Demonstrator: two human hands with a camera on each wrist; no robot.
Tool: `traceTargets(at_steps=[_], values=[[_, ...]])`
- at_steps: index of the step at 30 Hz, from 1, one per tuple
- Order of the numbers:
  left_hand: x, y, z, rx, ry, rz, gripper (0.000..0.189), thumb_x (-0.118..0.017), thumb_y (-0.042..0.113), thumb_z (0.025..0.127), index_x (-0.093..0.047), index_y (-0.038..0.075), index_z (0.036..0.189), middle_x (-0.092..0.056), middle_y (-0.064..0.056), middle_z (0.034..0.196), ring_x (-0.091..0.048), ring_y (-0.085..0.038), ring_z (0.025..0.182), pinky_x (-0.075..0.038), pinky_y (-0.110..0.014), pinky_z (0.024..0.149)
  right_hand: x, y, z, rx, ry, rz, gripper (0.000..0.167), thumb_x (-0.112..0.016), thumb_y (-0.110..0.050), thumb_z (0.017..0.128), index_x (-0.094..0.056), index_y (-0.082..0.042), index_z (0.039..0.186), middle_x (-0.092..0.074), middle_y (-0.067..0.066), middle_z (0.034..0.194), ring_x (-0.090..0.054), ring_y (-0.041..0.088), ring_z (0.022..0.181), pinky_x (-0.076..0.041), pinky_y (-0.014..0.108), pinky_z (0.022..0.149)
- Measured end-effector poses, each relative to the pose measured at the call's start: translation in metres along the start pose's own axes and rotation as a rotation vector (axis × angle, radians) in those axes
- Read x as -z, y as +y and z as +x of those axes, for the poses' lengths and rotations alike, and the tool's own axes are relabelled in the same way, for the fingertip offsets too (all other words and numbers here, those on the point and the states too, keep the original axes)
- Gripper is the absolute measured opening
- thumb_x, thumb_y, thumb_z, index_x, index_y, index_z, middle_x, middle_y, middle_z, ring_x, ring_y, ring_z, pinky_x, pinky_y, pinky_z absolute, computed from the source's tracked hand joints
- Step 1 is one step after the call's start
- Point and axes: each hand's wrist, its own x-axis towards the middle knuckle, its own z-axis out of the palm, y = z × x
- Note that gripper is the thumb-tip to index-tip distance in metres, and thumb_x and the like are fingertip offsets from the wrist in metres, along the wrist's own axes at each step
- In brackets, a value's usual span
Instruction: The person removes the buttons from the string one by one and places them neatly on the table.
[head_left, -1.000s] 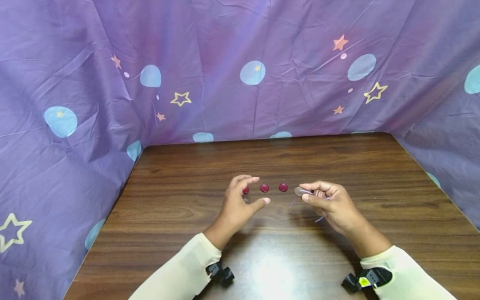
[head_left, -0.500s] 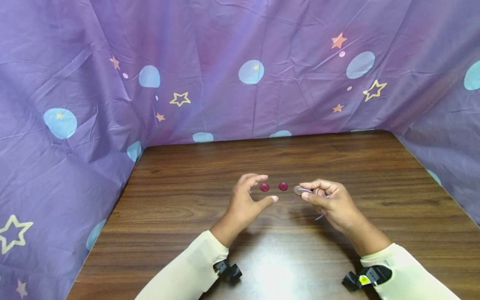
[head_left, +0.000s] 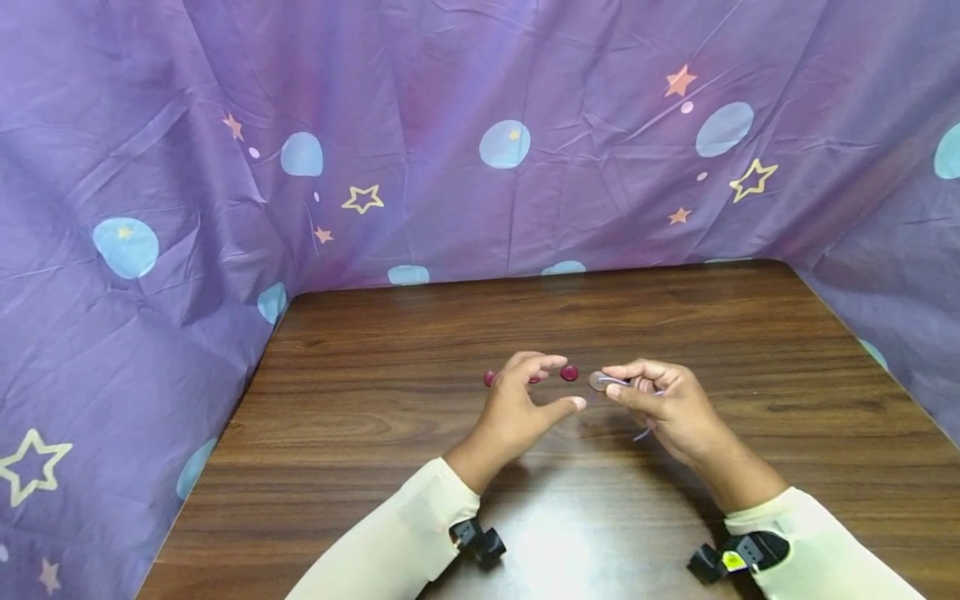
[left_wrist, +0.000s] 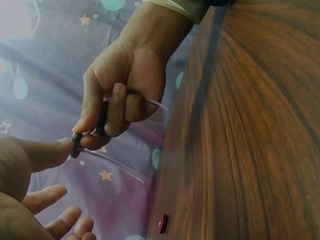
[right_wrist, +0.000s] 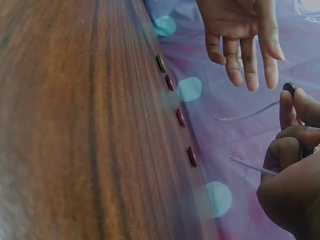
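Note:
My right hand [head_left: 670, 410] pinches a round greyish button [head_left: 596, 381] between thumb and forefinger, above the table. A thin lilac string [right_wrist: 252, 114] trails from that button; another string end [right_wrist: 250, 166] sticks out of the curled fingers. In the left wrist view a dark object [left_wrist: 102, 119], of unclear kind, shows inside the right hand's grip. Facing it, my left hand [head_left: 517, 410] has thumb and fingers spread apart, holding nothing, its thumb tip close to the button. Behind the hands lies a row with a red button [head_left: 569, 373] at its right; the left hand partly hides another red button [head_left: 534, 379].
At the row's left is a further red button [head_left: 489, 378]. An olive button [right_wrist: 160, 63] ends the row in the right wrist view. The brown wooden table [head_left: 375, 333] meets a purple patterned cloth [head_left: 435, 200] at its back and sides.
My left hand has moved right, toward the button in the right hand, uncovering the leftmost red button and partly covering the middle one. The right hand has stayed nearly still.

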Motion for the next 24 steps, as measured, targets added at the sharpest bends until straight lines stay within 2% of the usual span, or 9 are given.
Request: traceTargets(at_steps=[2, 5, 8, 10, 13, 16, 24], values=[[-0.002, 0.000, 0.001, -0.015, -0.007, -0.005, 0.054, -0.094, 0.017, 0.085, -0.074, 0.006, 0.134, -0.071, -0.013, 0.137, -0.068, -0.035, 0.124, -0.057, -0.044, 0.112, 0.000, 0.000, 0.000, -0.002, 0.005, -0.012, 0.043, -0.063, 0.019, 0.097, -0.085, -0.014, 0.111, -0.079, -0.009, 0.083, -0.020, 0.023, 0.056, -0.012, 0.041, 0.050], [-0.004, -0.001, 0.003, -0.032, -0.014, 0.003, 0.052, -0.093, 0.017, 0.086, -0.075, 0.006, 0.133, -0.071, -0.013, 0.136, -0.069, -0.034, 0.123, -0.058, -0.040, 0.111, -0.001, 0.000, -0.001, -0.003, 0.019, -0.030, 0.045, -0.063, 0.020, 0.097, -0.085, -0.017, 0.110, -0.061, -0.014, 0.068, -0.019, 0.023, 0.056, -0.011, 0.041, 0.050], [-0.006, -0.001, 0.005, -0.033, -0.025, 0.002, 0.051, -0.093, 0.017, 0.086, -0.076, 0.007, 0.133, -0.072, -0.011, 0.136, -0.070, -0.030, 0.121, -0.058, -0.035, 0.108, -0.001, 0.000, 0.000, -0.004, 0.023, -0.029, 0.046, -0.062, 0.021, 0.096, -0.085, -0.018, 0.109, -0.056, -0.016, 0.066, -0.019, 0.022, 0.057, -0.011, 0.040, 0.051], [-0.007, -0.002, 0.006, -0.028, -0.036, -0.011, 0.050, -0.093, 0.017, 0.087, -0.076, 0.008, 0.133, -0.072, -0.011, 0.136, -0.071, -0.029, 0.121, -0.058, -0.035, 0.107, -0.001, -0.001, 0.000, -0.004, 0.018, -0.022, 0.046, -0.062, 0.021, 0.096, -0.085, -0.017, 0.109, -0.063, -0.015, 0.070, -0.019, 0.021, 0.057, -0.010, 0.040, 0.051], [-0.010, -0.003, 0.007, -0.023, -0.048, -0.027, 0.050, -0.092, 0.017, 0.087, -0.075, 0.008, 0.133, -0.072, -0.011, 0.136, -0.071, -0.031, 0.122, -0.059, -0.038, 0.107, 0.000, 0.000, 0.000, -0.002, 0.004, -0.010, 0.044, -0.062, 0.020, 0.097, -0.085, -0.015, 0.109, -0.079, -0.010, 0.084, -0.020, 0.021, 0.057, -0.011, 0.041, 0.051], [-0.012, -0.004, 0.007, -0.018, -0.061, -0.045, 0.049, -0.092, 0.017, 0.088, -0.075, 0.008, 0.134, -0.071, -0.011, 0.137, -0.070, -0.035, 0.124, -0.059, -0.040, 0.108, 0.001, 0.000, 0.000, 0.002, -0.006, -0.010, 0.042, -0.062, 0.020, 0.097, -0.085, -0.014, 0.109, -0.086, -0.003, 0.099, -0.022, 0.021, 0.055, -0.012, 0.041, 0.050], [-0.016, -0.004, 0.009, -0.047, -0.069, -0.058, 0.042, -0.090, 0.016, 0.089, -0.078, 0.005, 0.128, -0.072, -0.013, 0.134, -0.069, -0.040, 0.124, -0.058, -0.040, 0.110, 0.001, 0.001, 0.001, -0.014, -0.012, -0.032, 0.043, -0.062, 0.018, 0.098, -0.085, -0.016, 0.108, -0.084, -0.008, 0.094, -0.024, 0.016, 0.053, -0.012, 0.040, 0.049]])
